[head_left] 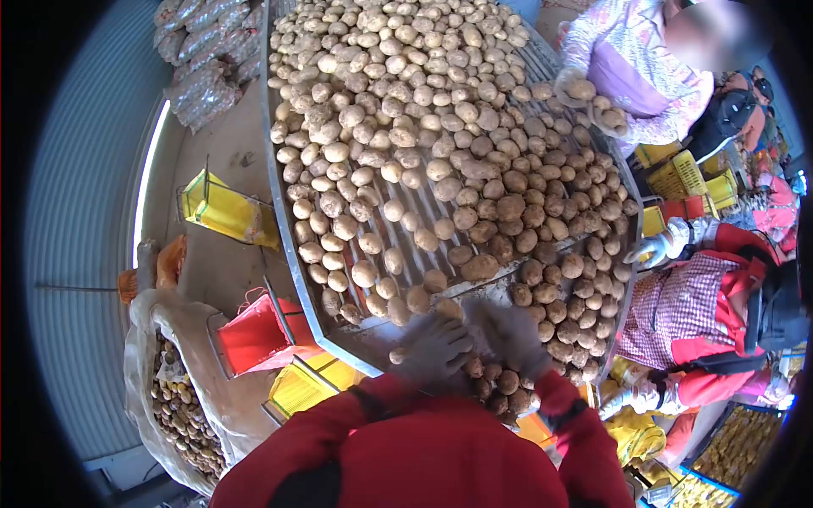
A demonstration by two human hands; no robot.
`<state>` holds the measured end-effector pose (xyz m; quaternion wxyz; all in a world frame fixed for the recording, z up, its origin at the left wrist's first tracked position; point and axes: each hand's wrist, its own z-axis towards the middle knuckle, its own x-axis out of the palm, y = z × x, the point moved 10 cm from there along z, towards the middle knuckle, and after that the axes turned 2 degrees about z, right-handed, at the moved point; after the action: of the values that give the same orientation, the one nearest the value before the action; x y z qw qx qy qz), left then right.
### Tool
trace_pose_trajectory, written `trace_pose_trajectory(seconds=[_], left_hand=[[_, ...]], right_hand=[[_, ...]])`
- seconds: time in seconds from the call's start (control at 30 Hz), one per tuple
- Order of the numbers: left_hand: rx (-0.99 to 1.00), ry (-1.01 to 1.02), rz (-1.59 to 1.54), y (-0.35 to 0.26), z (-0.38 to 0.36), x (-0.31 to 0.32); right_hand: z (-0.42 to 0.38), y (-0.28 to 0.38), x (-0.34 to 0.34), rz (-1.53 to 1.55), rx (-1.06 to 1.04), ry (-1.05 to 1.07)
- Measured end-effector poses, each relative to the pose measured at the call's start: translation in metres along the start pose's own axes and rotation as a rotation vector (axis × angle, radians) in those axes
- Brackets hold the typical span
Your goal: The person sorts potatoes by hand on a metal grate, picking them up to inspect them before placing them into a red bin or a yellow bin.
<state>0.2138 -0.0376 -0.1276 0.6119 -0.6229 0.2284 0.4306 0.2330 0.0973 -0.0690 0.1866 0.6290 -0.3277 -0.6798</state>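
Many potatoes cover a slatted metal sorting table. At its near edge my left hand, in a grey glove, is blurred and lies against a potato at its fingertips; its grip is unclear. My right hand, also gloved and blurred, is just to the right, over the metal surface beside the potatoes, and whether it holds anything cannot be made out. Darker potatoes lie below and between my hands.
A red basket, yellow baskets and a large sack of potatoes stand at the left. Another yellow basket is farther up. Two co-workers stand along the table's right side. Filled net bags are stacked at the upper left.
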Motion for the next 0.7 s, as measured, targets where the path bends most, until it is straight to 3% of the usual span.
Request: trace_pose_trajectory(seconds=[0.03,0.07,0.1,0.13,0.17,0.2,0.23,0.3,0.33,0.4,0.57,0.7], left_hand=[[-0.006,0.014,-0.044,0.008,-0.012,-0.008],[-0.072,-0.116,-0.02,0.023,-0.026,-0.035],[-0.13,-0.245,0.006,0.036,-0.043,-0.066],[-0.182,-0.372,0.03,0.049,-0.064,-0.092],[-0.458,-0.367,0.024,0.096,-0.1,-0.082],[-0.52,-0.368,0.415,0.115,-0.126,-0.085],[-0.732,-0.381,0.325,0.154,-0.148,-0.094],[-0.915,-0.536,0.511,0.157,-0.166,-0.133],[-0.943,-0.494,0.552,0.166,-0.168,-0.126],[-0.966,-0.428,0.566,0.172,-0.173,-0.115],[-0.983,-0.378,0.513,0.18,-0.176,-0.11],[-1.011,-0.388,0.472,0.177,-0.173,-0.114]], right_hand=[[0.031,-0.001,-0.015,-0.058,-0.171,-0.092],[0.064,0.003,-0.033,-0.041,-0.303,-0.218],[0.102,-0.006,-0.042,-0.149,-0.305,-0.282],[0.138,-0.015,-0.048,-0.259,-0.298,-0.349],[0.174,-0.026,-0.055,-0.345,-0.244,-0.371],[0.203,-0.037,-0.06,-0.433,-0.189,-0.392],[0.226,-0.057,-0.055,-0.43,-0.135,-0.393],[0.256,-0.08,-0.048,-0.428,-0.028,-0.398],[0.263,-0.084,-0.045,-0.418,0.018,-0.34],[0.263,-0.088,-0.034,-0.403,0.113,-0.199],[0.186,-0.067,-0.027,-0.384,0.002,-0.294],[0.126,-0.027,-0.011,-0.172,-0.107,-0.077]])
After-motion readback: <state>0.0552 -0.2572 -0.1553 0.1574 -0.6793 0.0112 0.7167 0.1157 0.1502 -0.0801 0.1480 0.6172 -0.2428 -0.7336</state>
